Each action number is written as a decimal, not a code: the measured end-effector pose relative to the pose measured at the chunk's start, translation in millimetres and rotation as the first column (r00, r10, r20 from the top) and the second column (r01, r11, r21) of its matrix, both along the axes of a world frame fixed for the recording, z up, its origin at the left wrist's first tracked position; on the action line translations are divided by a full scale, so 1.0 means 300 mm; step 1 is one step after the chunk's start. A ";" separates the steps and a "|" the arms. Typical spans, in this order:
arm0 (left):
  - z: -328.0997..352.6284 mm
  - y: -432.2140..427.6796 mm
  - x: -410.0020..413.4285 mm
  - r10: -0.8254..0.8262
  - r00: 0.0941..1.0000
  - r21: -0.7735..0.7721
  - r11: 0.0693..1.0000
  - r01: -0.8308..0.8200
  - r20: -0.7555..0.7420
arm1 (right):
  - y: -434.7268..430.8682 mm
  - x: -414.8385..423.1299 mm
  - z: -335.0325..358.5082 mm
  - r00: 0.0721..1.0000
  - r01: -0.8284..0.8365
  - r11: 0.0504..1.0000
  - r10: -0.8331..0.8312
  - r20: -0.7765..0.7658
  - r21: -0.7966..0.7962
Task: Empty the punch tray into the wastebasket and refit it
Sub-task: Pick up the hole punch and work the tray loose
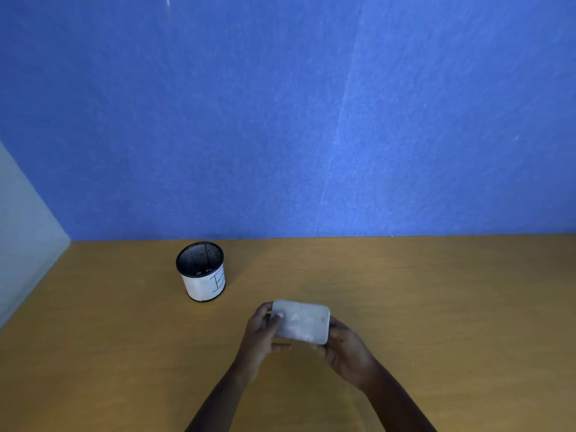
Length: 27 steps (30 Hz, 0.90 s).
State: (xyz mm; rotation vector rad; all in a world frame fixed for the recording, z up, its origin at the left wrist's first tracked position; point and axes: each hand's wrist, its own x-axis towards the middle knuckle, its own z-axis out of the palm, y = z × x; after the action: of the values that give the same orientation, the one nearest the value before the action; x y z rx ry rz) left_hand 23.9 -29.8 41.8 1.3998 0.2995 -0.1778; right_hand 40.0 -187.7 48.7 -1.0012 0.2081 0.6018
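Both my hands hold a pale grey, translucent rectangular piece with rounded corners, the hole punch (pixel 301 322) seen from its tray side, lifted above the wooden table. My left hand (pixel 261 335) grips its left end, thumb on the top face. My right hand (pixel 346 347) cups its right end from below. Whether the tray is attached to the punch body cannot be told; the rest of the punch is hidden behind it. The wastebasket (pixel 203 272), a small black mesh cup wrapped in white paper, stands upright to the far left of my hands, apart from them.
The wooden table (pixel 436 307) stretches wide to the right and left. A blue felt wall (pixel 280 120) closes the back edge, and a pale panel (pixel 25 244) bounds the left side.
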 end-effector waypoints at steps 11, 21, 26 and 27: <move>0.063 -0.005 0.012 0.100 0.994 -0.059 0.993 -0.103 -0.043 | 0.008 -0.001 0.021 0.987 0.133 0.988 -0.125 -0.104 0.077; 0.067 -0.015 0.009 0.050 0.992 -0.198 0.977 -0.073 -0.118 | 0.003 0.015 0.041 0.943 0.242 0.965 -0.209 -0.260 0.102; 0.058 -0.021 0.013 0.073 0.980 -0.371 0.918 -0.139 -0.185 | 0.035 -0.009 0.045 0.990 0.100 0.975 -0.078 0.115 -0.200; 0.058 -0.026 0.014 0.086 0.973 -0.419 0.892 -0.171 -0.215 | 0.044 -0.017 0.042 0.971 0.110 0.938 -0.032 0.236 -0.328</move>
State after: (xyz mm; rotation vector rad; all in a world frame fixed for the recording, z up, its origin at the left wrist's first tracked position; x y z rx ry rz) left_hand 28.0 -37.5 59.3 0.9138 0.4797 -0.2534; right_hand 34.9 -174.5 61.4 -1.3822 0.1465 0.3851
